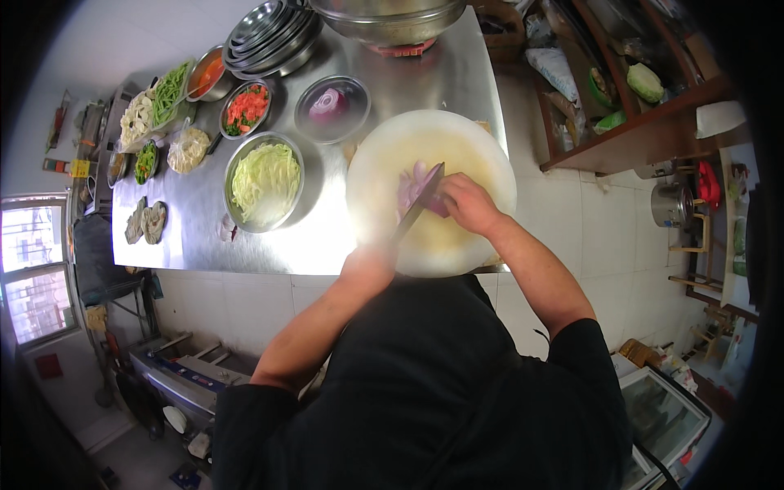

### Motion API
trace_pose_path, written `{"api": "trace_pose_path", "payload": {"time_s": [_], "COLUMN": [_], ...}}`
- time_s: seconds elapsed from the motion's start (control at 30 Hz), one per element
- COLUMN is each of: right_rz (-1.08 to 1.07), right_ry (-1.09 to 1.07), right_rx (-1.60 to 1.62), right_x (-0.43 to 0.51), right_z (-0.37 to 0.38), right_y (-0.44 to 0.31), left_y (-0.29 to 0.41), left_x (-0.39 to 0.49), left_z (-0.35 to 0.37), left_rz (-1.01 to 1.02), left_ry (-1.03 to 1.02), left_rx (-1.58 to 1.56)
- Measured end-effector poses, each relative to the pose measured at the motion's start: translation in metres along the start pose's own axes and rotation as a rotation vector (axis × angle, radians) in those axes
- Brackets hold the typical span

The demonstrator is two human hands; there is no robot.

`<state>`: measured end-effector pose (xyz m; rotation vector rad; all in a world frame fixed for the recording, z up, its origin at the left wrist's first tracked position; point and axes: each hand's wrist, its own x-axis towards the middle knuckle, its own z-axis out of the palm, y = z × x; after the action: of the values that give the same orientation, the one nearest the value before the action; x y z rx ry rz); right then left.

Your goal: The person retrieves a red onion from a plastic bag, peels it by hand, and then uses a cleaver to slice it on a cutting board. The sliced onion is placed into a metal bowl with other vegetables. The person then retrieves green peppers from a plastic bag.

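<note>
A round white cutting board (pixel 380 147) with a yellowed middle lies in front of me. My left hand (pixel 369 269) grips the handle of a kitchen knife (pixel 419 205), whose blade points away from me over the board. To the right of the blade, my right hand (pixel 470 201) holds a piece of red onion (pixel 437 206), partly hidden by the fingers and blade. Cut red onion slices (pixel 407 188) lie against the blade's left side. Another cut red onion half (pixel 329 105) sits in a steel dish (pixel 301 125) behind the board.
On the steel table (pixel 202 251), a bowl (pixel 299 193) of shredded cabbage (pixel 266 180) stands left of the board. Farther back are chopped red vegetables (pixel 247 109), green beans (pixel 170 92), stacked steel bowls (pixel 294 55) and a large steel basin (pixel 392 24). A wooden shelf (pixel 643 135) stands right.
</note>
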<state>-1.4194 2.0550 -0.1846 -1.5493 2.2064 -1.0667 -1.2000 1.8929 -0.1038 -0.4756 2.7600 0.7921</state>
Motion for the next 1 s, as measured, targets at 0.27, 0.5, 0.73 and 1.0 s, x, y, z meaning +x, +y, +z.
{"api": "trace_pose_path", "payload": {"time_s": [0.27, 0.5, 0.73, 1.0], "right_rz": [-0.043, -0.039, -0.045, -0.024], "right_ry": [0.051, 0.078, 0.094, 0.094], "right_rx": [0.004, 0.016, 0.036, 0.016], "right_x": [-0.004, -0.006, -0.009, -0.011], "right_z": [0.003, 0.003, 0.004, 0.007], "right_y": [0.004, 0.005, 0.005, 0.006], "left_y": [0.001, 0.007, 0.008, 0.005], "left_x": [0.001, 0.001, 0.002, 0.001], "left_z": [0.003, 0.001, 0.002, 0.008], "left_rz": [-0.036, -0.043, -0.029, -0.011], "left_ry": [-0.012, -0.035, -0.021, 0.019], "left_rx": [0.014, 0.022, -0.059, -0.066]}}
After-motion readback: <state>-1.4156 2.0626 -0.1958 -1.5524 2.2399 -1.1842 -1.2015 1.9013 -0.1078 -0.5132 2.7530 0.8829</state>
